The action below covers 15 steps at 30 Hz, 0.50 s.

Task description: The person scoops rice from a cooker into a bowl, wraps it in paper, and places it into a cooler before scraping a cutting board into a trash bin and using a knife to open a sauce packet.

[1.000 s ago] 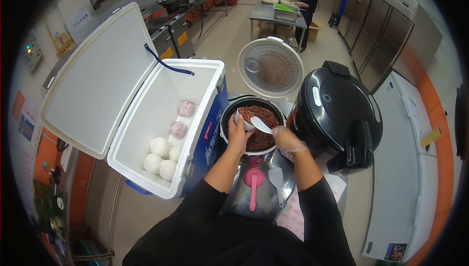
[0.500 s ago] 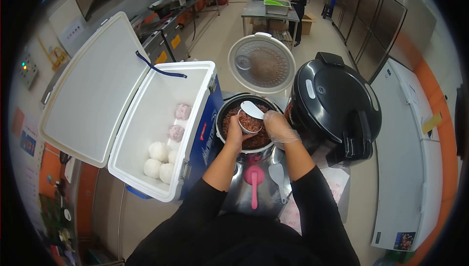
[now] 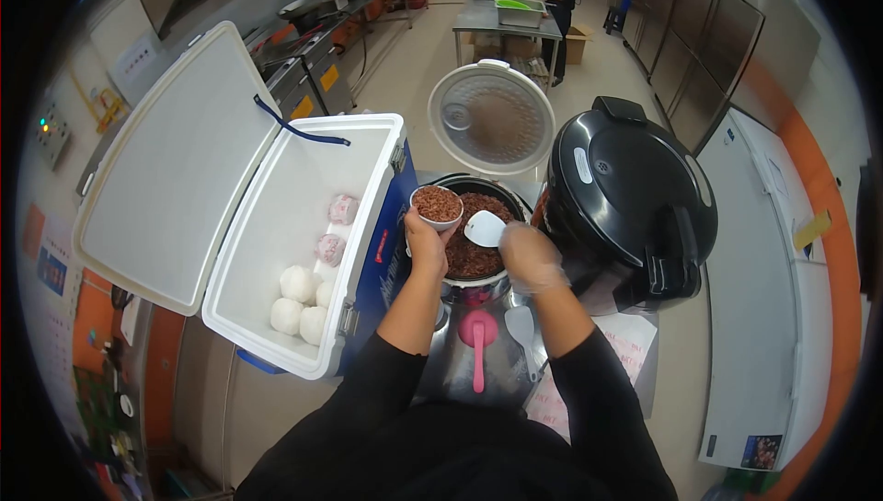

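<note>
My left hand [image 3: 427,245] is wrapped round a small white bowl [image 3: 438,222] filled with reddish-brown cooked rice [image 3: 436,203], held above the left rim of a rice cooker. In my right hand [image 3: 533,259], which wears a clear plastic glove, is a white rice paddle [image 3: 485,229]; its blade is over the dark rice [image 3: 476,262] in the open cooker pot [image 3: 511,202]. Behind the pot stands its raised, see-through-looking lid [image 3: 493,118]. A pink ladle-like scoop [image 3: 478,328] and a second, greyish paddle [image 3: 521,328] lie on the steel surface in front of me.
Left, an open blue-and-white cooler [image 3: 276,225] holds several white and pinkish wrapped balls [image 3: 299,284]. A closed black rice cooker [image 3: 630,197] stands to the right, above printed paper sheets [image 3: 630,343]. A person in black [image 3: 558,4] works at a far steel table [image 3: 478,15].
The rice-filled bowl in my left hand has moved up and left, from over the pot's middle to its rim. The paddle has come off the bowl and is lower, over the pot.
</note>
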Available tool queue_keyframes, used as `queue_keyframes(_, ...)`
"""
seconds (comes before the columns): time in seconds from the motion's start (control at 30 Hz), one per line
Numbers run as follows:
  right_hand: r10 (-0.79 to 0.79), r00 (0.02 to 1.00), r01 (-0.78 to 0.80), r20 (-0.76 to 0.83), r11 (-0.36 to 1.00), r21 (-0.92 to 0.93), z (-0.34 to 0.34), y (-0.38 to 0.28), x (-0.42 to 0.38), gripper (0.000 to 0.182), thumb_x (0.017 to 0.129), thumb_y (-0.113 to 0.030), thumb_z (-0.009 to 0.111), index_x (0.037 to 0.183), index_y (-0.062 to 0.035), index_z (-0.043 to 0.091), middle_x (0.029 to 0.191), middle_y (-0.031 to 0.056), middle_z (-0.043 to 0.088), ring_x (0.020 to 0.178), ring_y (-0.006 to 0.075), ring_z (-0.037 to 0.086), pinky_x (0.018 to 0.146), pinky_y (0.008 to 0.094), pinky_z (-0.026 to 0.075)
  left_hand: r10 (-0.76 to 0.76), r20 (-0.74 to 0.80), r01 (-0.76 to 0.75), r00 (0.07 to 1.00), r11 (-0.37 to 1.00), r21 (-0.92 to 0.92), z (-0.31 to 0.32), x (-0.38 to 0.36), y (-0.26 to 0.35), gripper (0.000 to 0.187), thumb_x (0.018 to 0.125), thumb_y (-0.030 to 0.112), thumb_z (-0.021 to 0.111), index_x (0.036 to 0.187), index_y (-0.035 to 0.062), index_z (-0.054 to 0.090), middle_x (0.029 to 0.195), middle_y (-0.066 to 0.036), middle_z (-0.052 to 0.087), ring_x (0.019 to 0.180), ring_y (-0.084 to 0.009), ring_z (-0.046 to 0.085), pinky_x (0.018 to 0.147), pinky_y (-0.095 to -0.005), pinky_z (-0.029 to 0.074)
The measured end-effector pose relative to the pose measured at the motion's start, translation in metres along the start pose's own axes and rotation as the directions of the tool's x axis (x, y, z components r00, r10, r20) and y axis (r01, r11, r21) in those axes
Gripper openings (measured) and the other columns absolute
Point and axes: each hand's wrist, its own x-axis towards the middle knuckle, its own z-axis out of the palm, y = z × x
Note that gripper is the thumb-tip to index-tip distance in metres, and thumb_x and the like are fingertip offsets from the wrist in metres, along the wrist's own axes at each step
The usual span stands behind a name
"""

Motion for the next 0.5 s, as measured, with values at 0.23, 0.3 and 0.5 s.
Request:
queue_keyframes(0.23, 0.075, 0.961, -0.106, -0.268, 0.989, -0.106, 0.006, -0.032, 0.018, 0.015, 0.084, -0.014, 0.058, 0.09, -0.0053, 0.068, 0.09, 0.0193, 0.069, 0.076, 0.036, 0.068, 0.068, 0.047, 0.054, -0.038, 0.128, 0.048, 0.991, 0.996, -0.08, 0.004, -0.023, 0.008, 0.052, 0.102, 0.04, 0.027, 0.136, 0.0045, 0.046, 0.135, -0.016, 0.056, 0.124, -0.0321, 0.058, 0.102, -0.0484, 0.052)
queue_keyframes(0.3, 0.013, 0.922, -0.086, -0.388, 0.982, -0.171, 0.005, -0.037, 0.012, 0.015, 0.086, -0.014, 0.058, 0.092, -0.0055, 0.069, 0.094, 0.0193, 0.069, 0.077, 0.036, 0.068, 0.069, 0.0456, 0.055, -0.051, 0.205, 0.071, 0.977, 0.993, -0.091, 0.006, -0.035, 0.015, 0.052, 0.103, 0.039, 0.026, 0.136, 0.0049, 0.047, 0.136, -0.016, 0.056, 0.125, -0.0301, 0.057, 0.106, -0.0486, 0.047)
queue_keyframes(0.5, 0.291, 0.941, -0.15, 0.17, -0.089, 0.985, -0.008, -0.047, -0.048, 0.044, 0.107, -0.039, 0.04, 0.137, -0.0074, 0.05, 0.116, 0.0091, 0.065, 0.105, 0.0233, 0.064, 0.083, 0.0394, 0.054, -0.257, 0.245, 0.227, 0.935, 0.963, 0.143, 0.024, -0.102, 0.014, 0.051, 0.106, 0.037, 0.024, 0.134, 0.0029, 0.049, 0.131, -0.013, 0.059, 0.121, -0.0246, 0.058, 0.105, -0.0408, 0.045)
